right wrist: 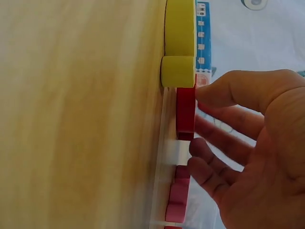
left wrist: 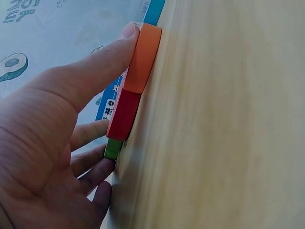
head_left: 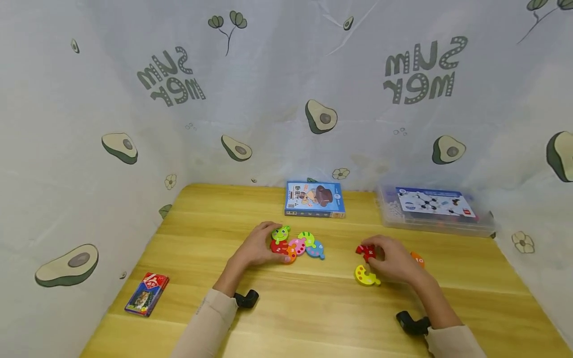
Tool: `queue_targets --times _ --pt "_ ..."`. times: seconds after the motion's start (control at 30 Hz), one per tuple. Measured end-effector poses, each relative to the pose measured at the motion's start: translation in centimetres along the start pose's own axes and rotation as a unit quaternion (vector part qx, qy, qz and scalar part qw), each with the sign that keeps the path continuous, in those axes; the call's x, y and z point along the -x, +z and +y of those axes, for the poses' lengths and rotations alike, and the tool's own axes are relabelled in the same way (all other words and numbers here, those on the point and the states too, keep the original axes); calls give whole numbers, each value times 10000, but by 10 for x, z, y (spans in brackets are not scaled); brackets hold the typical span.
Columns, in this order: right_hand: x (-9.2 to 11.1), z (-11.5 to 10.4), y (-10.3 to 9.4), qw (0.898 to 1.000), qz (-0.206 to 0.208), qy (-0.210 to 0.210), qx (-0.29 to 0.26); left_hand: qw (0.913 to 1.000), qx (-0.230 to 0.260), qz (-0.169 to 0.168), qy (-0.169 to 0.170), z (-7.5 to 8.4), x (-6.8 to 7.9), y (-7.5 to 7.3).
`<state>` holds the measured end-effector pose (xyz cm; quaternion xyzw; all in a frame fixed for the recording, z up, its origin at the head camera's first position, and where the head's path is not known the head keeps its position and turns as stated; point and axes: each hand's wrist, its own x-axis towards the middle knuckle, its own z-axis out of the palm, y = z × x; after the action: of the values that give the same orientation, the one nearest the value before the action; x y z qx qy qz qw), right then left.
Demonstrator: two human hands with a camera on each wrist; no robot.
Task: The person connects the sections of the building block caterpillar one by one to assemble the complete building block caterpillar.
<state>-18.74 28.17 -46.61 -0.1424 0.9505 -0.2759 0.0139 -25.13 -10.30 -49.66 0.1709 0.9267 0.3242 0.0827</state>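
A pale cloth (head_left: pixel 277 89) printed with avocados is hung behind a wood-grained surface (head_left: pixel 291 308), and a blue box (head_left: pixel 315 196) is laid flat toward the surface's far edge. Directly in front of the blue box, a joined row (head_left: pixel 297 245) of numbered, coloured pieces is held by the left hand (head_left: pixel 257 247), its thumb set against the orange piece and its other fingers spread around to the green face end. To the front right of the blue box, a red piece (head_left: pixel 366 254) is pinched by the right hand (head_left: pixel 394 258) between thumb and fingers; whether it is raised cannot be told. Nearer the wearer on that same side of the box, a yellow piece (head_left: pixel 363 278) is seen, and farther right of the box an orange piece marked 10 (head_left: pixel 418 259) is partly covered by the right hand.

For good handling, the red piece is probably best gripped by its thick sides, with its shaped ends left uncovered and its face kept level. The yellow piece could easily be nudged by a low sweep. On the row, only light pressure seems needed, since the linked pieces might be skewed by a hard squeeze
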Motion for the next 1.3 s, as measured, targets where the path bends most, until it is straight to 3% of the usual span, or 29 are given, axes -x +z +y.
queue_targets --times 0.23,0.67,1.07,1.2,1.3 --pt "0 -1 -1 9990 -339 277 72 10000 54 16 -51 -1 1 2" --pt "-3 4 2 9986 -425 328 -34 9997 -168 -134 66 1 2 -4" --pt "-2 0 -1 9996 -181 231 -30 9998 -116 -114 145 -1 3 -5" --pt "4 -3 -3 9995 81 266 -154 9996 -209 -82 177 -3 1 -4" --pt "11 -5 -3 9991 53 306 -287 9994 -270 -64 193 -4 0 -2"
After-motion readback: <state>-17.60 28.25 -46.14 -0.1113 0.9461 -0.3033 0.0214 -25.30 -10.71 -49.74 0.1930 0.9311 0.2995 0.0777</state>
